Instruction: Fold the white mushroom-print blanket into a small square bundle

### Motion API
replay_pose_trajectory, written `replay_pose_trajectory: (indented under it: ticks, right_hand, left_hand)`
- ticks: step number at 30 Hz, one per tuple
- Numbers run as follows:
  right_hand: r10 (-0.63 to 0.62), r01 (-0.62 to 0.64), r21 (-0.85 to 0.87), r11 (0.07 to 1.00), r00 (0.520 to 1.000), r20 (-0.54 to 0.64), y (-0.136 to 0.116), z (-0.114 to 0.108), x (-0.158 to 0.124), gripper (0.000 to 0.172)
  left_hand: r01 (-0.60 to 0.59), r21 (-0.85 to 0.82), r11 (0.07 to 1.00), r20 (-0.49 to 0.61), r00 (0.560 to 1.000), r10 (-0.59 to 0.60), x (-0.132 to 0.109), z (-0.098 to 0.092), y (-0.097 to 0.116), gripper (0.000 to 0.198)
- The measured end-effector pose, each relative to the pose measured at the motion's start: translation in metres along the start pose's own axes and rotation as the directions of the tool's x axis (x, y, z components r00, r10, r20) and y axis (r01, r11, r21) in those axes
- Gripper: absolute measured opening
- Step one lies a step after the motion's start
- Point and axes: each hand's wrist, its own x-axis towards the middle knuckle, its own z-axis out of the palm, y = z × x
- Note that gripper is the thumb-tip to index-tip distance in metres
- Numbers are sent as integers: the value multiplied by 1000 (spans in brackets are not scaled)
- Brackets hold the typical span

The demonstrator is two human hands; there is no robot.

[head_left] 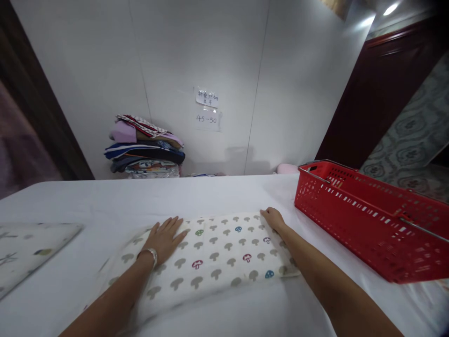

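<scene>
Where the cloth lies: the folded mushroom-print cloth (217, 255) is spread flat on the white surface (105, 196), in the middle of its near part, directly in front of the person, with its long side running left to right.
Cloth pattern: a cream ground with rows of small mushrooms, most of them grey, a few green, blue or red.
Left hand: the left hand (164, 238) lies palm down on the left part of the cloth, fingers stretched out close together and pointing away and a little to the right; it is open and grips nothing.
Left wrist: a silver bracelet (151, 253) circles it, just over the cloth.
Right hand: the right hand (273, 218) rests palm down at the cloth's far right corner, fingers loosely extended; it is open, with nothing closed in it.
Forearms: both are bare and reach in from the bottom edge, the left over the cloth's near left part, the right along its right edge.
Right of the cloth: a red plastic basket (368, 220) with slotted walls and metal handles stands on the surface, near the right hand but apart from it.
Left of the cloth: a second folded cloth (31, 243), pale with faint prints, lies on the surface well apart from the left hand and is cut off by the frame.
Behind the surface: a stack of folded clothes (145, 147) in mixed colours stands against the white wall (87, 70).
On the wall: two paper notes (207, 110) are stuck up; the lower reads "45-50", and the upper is too small to read.
Far right: a dark red door (386, 93).
</scene>
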Motion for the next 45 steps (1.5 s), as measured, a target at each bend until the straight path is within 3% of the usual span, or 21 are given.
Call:
replay_pose_trajectory:
  ticks: [5, 17, 35, 38, 41, 45]
  right_hand:
    - [-27, 29, -64, 998, 999, 32, -5, -2, 7, 39]
    - [46, -51, -243, 969, 999, -24, -11, 5, -6, 39]
    - [44, -53, -360, 931, 998, -35, -17, 5, -11, 40]
    - [4, -18, -379, 925, 999, -37, -25, 0, -15, 38]
    - [-119, 90, -397, 914, 992, -48, -34, 0, -27, 42]
    - [-262, 279, -365, 888, 960, 95, -35, 13, -45, 56]
  left_hand:
    - [5, 19, 1000, 18, 1000, -5, 0, -1, 1, 62]
    - [-7, 16, 1000, 26, 1000, 7, -2, -4, 4, 62]
    - [-13, -31, 999, 17, 1000, 14, -3, -3, 3, 64]
    - [-24, -43, 999, -1, 1000, 24, -3, -3, 3, 64]
    - [-23, -46, 999, -6, 1000, 23, -3, -3, 4, 64]
    - [-16, -36, 999, -9, 1000, 16, -2, -3, 3, 63]
